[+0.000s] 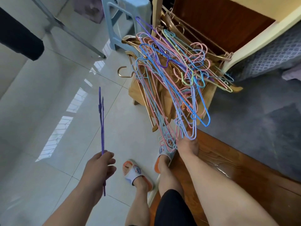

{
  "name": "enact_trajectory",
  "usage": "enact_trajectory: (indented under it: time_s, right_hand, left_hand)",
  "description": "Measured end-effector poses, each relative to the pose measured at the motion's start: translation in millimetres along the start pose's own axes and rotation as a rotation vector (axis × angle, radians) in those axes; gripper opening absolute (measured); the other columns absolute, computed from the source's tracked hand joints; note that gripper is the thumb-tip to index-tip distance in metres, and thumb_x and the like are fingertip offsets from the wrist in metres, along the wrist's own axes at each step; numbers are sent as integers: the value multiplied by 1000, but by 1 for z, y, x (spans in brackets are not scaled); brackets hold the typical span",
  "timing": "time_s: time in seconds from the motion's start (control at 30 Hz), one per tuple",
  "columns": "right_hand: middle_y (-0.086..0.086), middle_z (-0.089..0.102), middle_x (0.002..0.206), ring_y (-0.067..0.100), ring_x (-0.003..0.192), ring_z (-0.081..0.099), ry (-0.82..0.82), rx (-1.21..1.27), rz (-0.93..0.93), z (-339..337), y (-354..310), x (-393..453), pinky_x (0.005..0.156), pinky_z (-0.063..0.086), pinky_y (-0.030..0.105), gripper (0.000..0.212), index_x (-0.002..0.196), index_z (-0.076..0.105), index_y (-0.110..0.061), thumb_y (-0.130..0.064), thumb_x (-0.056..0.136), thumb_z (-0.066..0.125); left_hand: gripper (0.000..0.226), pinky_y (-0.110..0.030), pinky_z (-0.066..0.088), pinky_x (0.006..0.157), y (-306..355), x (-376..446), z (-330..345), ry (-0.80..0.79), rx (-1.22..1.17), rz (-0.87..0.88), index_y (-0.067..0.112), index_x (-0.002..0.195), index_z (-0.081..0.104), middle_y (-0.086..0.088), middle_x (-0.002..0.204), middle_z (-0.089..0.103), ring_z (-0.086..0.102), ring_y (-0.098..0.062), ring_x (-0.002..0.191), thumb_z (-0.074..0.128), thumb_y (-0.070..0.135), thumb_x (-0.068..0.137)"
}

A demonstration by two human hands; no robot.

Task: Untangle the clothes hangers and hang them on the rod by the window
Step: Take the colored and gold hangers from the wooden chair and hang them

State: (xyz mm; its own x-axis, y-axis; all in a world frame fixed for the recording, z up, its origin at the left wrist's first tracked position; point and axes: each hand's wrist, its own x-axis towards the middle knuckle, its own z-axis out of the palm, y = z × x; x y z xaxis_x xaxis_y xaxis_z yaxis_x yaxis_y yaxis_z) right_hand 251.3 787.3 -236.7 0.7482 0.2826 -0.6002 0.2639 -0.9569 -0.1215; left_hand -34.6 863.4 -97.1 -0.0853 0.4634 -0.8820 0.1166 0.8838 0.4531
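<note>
Tiled floor (57, 95), left hand (99, 168) gripping purple hanger (101, 121), right hand (187, 147) seemingly clutching tangled hangers (175, 75)

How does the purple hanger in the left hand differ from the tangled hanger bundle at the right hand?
The purple hanger is single, free and seen edge-on, gripped by the left hand. The hanger bundle is many-coloured, interlocked and piled on gold hangers, held low by the right hand. Both are thin wire.
</note>
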Motion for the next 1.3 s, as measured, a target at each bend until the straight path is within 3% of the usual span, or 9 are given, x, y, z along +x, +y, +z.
enact_trajectory:
  time_s: [0.13, 0.27, 0.47, 0.6, 1.0, 1.1, 1.2, 1.3]
  right_hand:
    - [19, 70, 105, 37, 97, 67, 26, 67, -6, 1, 6, -8, 69, 44, 31, 25, 106, 70, -1, -22, 98, 60]
    - [20, 67, 114, 38, 103, 65, 67, 135, 49, -1, 7, -12, 76, 49, 35, 31, 114, 68, 2, -22, 99, 57]
    - [13, 68, 107, 32, 94, 66, 10, 147, 29, 6, 4, -9, 68, 42, 29, 28, 111, 65, -8, -31, 96, 60]
    - [17, 67, 108, 37, 98, 66, 19, 176, 88, 7, 1, -4, 68, 41, 30, 21, 111, 65, -4, -20, 97, 60]
    - [15, 67, 111, 35, 99, 66, 64, 123, -21, 3, 1, -25, 66, 43, 30, 23, 116, 66, -7, -21, 100, 58]
    - [9, 69, 100, 35, 94, 70, -7, 311, 2, 13, -3, -23, 72, 61, 44, 14, 110, 64, -13, -13, 100, 55]
    - [5, 66, 107, 30, 99, 69, -193, 633, 62, 22, -13, -28, 81, 62, 50, 38, 122, 57, -27, 2, 100, 45]
    - [8, 64, 115, 30, 104, 66, -199, 651, 43, 25, -18, -34, 86, 61, 49, 43, 131, 52, -28, 1, 101, 43]
  left_hand:
    - [14, -29, 33, 56, -6, -3, -1, 1, -25, -10, 14, 81, 50, 2, 67, 46, 39, -14, 51, 60, 11, 90]
    - [13, -29, 33, 56, -9, -7, -3, 3, -46, -35, 13, 84, 50, 2, 64, 46, 39, -13, 48, 60, 12, 92]
    - [7, -31, 42, 62, -7, -5, -3, 18, -27, -43, 9, 91, 56, -3, 70, 50, 44, -17, 55, 61, 14, 93]
    - [8, -31, 43, 63, -8, -2, -5, 11, 6, -38, 11, 90, 56, -2, 71, 51, 47, -17, 55, 62, 16, 92]
    - [9, -33, 45, 69, -12, -5, -6, 4, 20, -45, 11, 88, 56, -2, 70, 52, 47, -20, 60, 62, 16, 92]
    - [11, -32, 40, 65, -11, -5, -7, 2, 19, -45, 13, 87, 50, 0, 66, 48, 41, -20, 60, 60, 15, 91]
    - [9, -33, 41, 66, -12, -4, -7, 17, 16, -57, 11, 89, 54, -3, 70, 51, 44, -21, 61, 61, 16, 92]
    - [9, -33, 45, 67, -11, -4, -7, 19, 15, -64, 10, 91, 57, -3, 71, 53, 47, -22, 62, 62, 17, 92]
